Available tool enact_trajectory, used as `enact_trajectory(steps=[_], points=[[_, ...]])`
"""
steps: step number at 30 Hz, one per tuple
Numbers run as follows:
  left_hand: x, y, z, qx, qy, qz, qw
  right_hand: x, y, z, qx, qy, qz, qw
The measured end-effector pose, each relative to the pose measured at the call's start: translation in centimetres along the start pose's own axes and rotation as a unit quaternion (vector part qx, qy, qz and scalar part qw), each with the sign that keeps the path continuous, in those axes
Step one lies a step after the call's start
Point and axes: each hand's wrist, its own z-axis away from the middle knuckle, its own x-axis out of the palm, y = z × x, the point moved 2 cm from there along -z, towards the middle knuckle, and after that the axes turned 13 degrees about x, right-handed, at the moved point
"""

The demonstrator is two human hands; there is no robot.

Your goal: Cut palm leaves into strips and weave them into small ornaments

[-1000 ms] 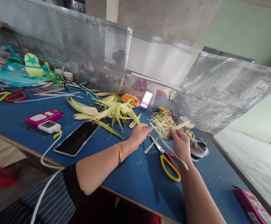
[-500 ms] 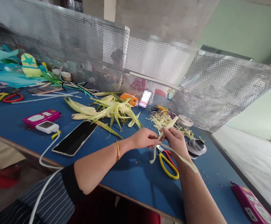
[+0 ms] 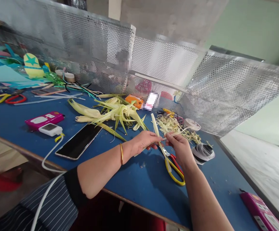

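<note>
Over the blue table my left hand (image 3: 147,141) is closed, pinching pale corn husk strips (image 3: 155,125). One strip stands up from its fingertips, and its lower end hangs down in front of the scissors. My right hand (image 3: 178,145) is closed too, with thumb and finger on a thin strip of husk (image 3: 180,131) that runs off to the upper right. The two sets of fingertips are close together, and the strips cross between them. Just below lie scissors (image 3: 181,181) with one yellow and one red handle. A pile of corn husks (image 3: 120,110) sits beyond my left hand.
Husk shreds (image 3: 170,123) and a tape roll (image 3: 192,124) lie beyond my right hand. A black-and-white striped spool (image 3: 202,153) stands to its right. Left are a phone (image 3: 79,141) and a magenta power strip (image 3: 44,120). Perforated metal panels (image 3: 158,61) border the table's back.
The upright strip has shifted from my right hand's fingertips to my left hand's. The thin strip that trailed over my right wrist now points to the upper right.
</note>
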Motion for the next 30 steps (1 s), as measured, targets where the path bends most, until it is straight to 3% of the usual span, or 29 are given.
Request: enact_trajectory(steps=[3, 6, 11, 12, 14, 16, 18, 21, 24, 26, 28, 30], points=[[0.2, -0.2, 0.0, -0.005, -0.001, 0.015, 1.0, 0.3, 0.5, -0.3, 0.0, -0.001, 0.007, 1.0], [0.1, -0.6, -0.2, 0.002, 0.038, 0.018, 0.999, 0.3, 0.9, -0.6, -0.008, 0.017, 0.024, 1.0], [-0.4, -0.9, -0.5, 0.017, 0.101, 0.013, 0.995, -0.6, 1.2, -0.9, 0.04, 0.105, 0.077, 0.991], [-0.6, -0.9, -0.5, 0.023, 0.113, 0.008, 0.993, -0.7, 1.2, -0.9, 0.05, 0.101, 0.105, 0.988], [-0.9, -0.7, -0.6, 0.034, 0.134, -0.002, 0.99, -0.6, 1.1, -0.9, 0.058, 0.033, 0.172, 0.983], [-1.1, -0.6, -0.6, 0.035, 0.141, -0.002, 0.989, 0.0, 1.0, -0.5, 0.034, -0.058, 0.249, 0.966], [-1.2, -0.6, -0.7, 0.03, 0.146, -0.005, 0.989, 0.4, 0.7, 0.0, -0.019, -0.085, 0.326, 0.941], [-1.3, -0.6, -0.6, 0.035, 0.145, -0.049, 0.988, 0.4, -0.2, 0.9, -0.134, 0.025, 0.376, 0.917], [-0.8, -0.5, -0.3, 0.063, 0.087, -0.163, 0.981, 0.1, -1.1, 1.6, -0.239, 0.136, 0.351, 0.895], [0.0, -0.5, 0.2, 0.105, 0.011, -0.261, 0.96, -0.1, -1.2, 1.5, -0.236, 0.159, 0.332, 0.9], [1.0, -0.6, 0.7, 0.119, -0.063, -0.323, 0.937, -0.2, -0.8, 1.1, -0.173, 0.132, 0.304, 0.927], [1.8, -0.7, 1.2, 0.127, -0.114, -0.338, 0.926, -0.2, -0.4, 0.5, -0.087, 0.048, 0.255, 0.962]])
